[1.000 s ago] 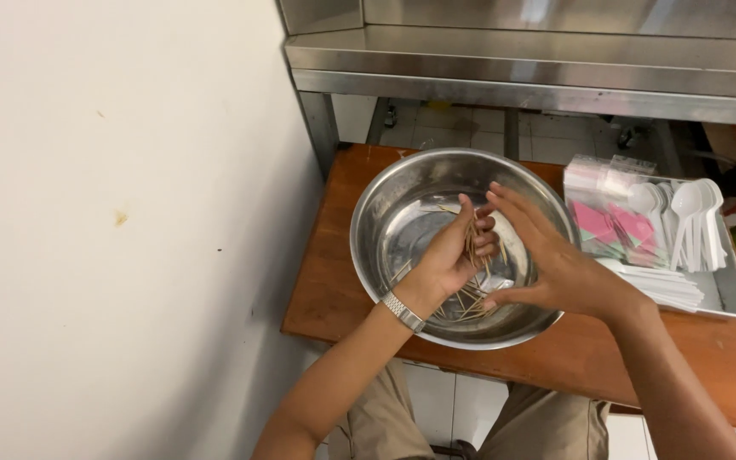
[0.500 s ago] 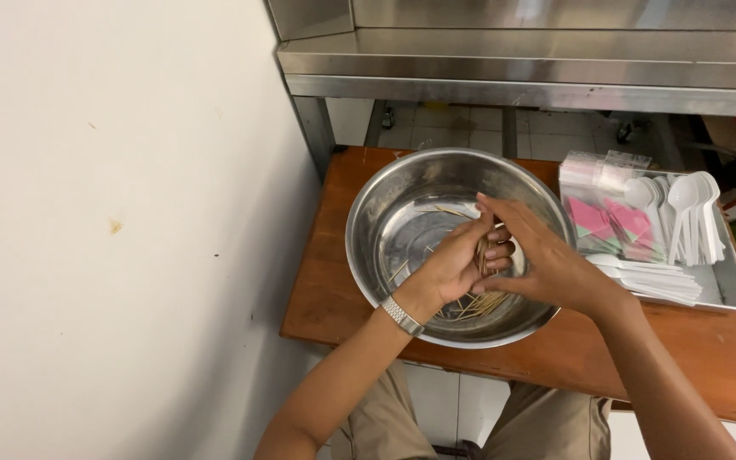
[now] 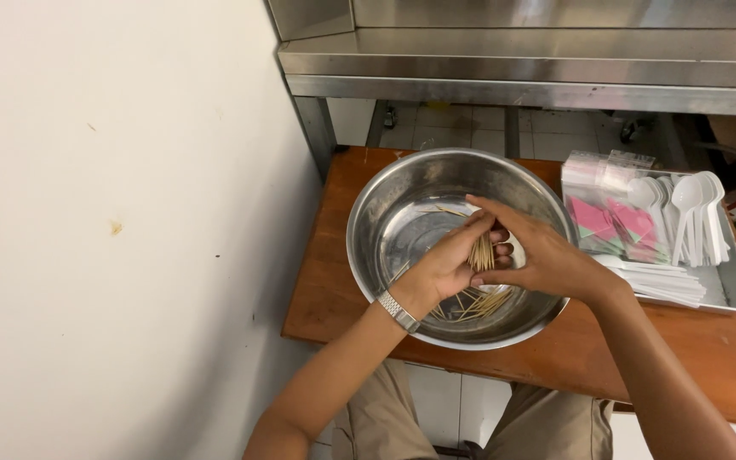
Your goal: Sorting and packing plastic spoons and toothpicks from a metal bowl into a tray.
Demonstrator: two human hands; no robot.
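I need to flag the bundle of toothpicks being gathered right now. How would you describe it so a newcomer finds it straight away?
Start at the wooden table and its big steel bowl. Above the bowl's middle, the left hand and right hand meet around a small upright bundle of toothpicks. Unlike the loose toothpicks lying scattered flat on the bowl's bottom, this bundle stands on end, pinched between the fingers.

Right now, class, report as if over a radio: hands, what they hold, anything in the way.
Left hand and right hand together, pinching a bundle of toothpicks over the steel bowl. Loose toothpicks in the bowl's bottom. Nothing blocking; tray of white spoons to the right.
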